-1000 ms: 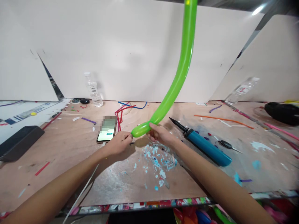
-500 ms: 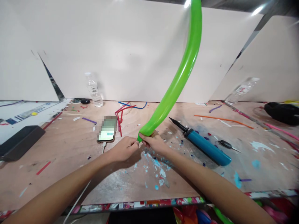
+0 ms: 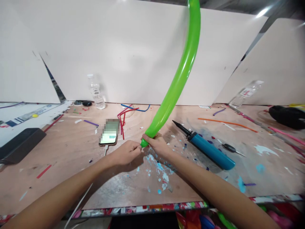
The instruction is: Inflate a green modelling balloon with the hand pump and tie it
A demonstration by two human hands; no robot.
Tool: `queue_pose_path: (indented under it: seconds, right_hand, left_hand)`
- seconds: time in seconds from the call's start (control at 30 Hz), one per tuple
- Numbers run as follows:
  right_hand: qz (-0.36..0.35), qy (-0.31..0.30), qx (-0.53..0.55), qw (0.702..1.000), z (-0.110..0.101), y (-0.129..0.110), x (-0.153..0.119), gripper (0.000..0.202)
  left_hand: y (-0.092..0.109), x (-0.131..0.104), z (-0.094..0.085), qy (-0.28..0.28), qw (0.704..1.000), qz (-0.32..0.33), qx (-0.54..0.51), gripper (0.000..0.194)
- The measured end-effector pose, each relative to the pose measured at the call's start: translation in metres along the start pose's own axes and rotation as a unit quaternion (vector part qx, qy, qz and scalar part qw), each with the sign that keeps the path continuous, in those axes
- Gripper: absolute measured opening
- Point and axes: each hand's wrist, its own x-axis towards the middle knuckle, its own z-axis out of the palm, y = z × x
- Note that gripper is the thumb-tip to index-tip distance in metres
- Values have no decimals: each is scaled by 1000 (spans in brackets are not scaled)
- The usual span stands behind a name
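1. Green balloon (image 3: pixel 181 74): a long inflated tube that rises from the hands at the middle of the desk, curves up and to the right, and leaves the top edge of the view. Its lower end narrows to a point between the two hands.
2. Left hand (image 3: pixel 126 152): fingers drawn together, pinching the narrow tip of the green balloon just above the desk.
3. Right hand (image 3: pixel 156 144): fingers curled around the lowest part of the green balloon's inflated body, touching the left hand at the tip.
4. Desk (image 3: pixel 71 149): a bare wooden surface strewn with small coloured scraps; a patch of pale blue flecks lies directly beneath and just nearer than the hands.
5. Phone (image 3: pixel 109 132): lies flat to the left of the hands, screen lit, with a cable leading from its near end.
6. Hand pump (image 3: pixel 207 148): a blue barrel with a black nozzle, lying to the right of the hands, nozzle pointing far and left.
7. Water bottle (image 3: pixel 95 92): stands upright at the far left, against the white panel (image 3: pixel 124 54).
8. Uninflated balloons: red strands (image 3: pixel 122 119) lie far of the phone; an orange strand (image 3: pixel 226 122) lies at the far right.
9. Black case (image 3: pixel 20 144): rests at the left edge of the desk.
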Motion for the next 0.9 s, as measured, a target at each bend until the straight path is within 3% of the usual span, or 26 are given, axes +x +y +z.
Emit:
queue_pose_path:
  seconds: [0.1,0.2,0.33,0.43,0.53,0.7,0.9]
  right_hand:
    - [-10,15,72,997,-1,-6,4,31]
    - [-22,52,181,982,-16,-28,14,26]
    - [-50,157,333,928,-68,-63,34,16]
    - [-118,241,350,897,-115,-76,46,13]
    - [-133,277,340,889,-144,-75,52,22]
    - [-93,267,339,898,-142,-69,52,44]
    - [-116,270,305,906,-131,-67,49,53]
  left_hand:
    - [-9,3,-6,-10,998,-13,62,29]
    - [-17,5,-20,-1,981,-18,191,30]
    - [-27,1,-59,92,944,-71,308,35]
    - [-43,-5,-94,168,925,-110,322,38]
    - [-60,-8,-114,221,911,-149,315,39]
    - [-71,-7,-113,206,903,-160,341,39]
    - [-79,-9,-121,199,892,-197,356,43]
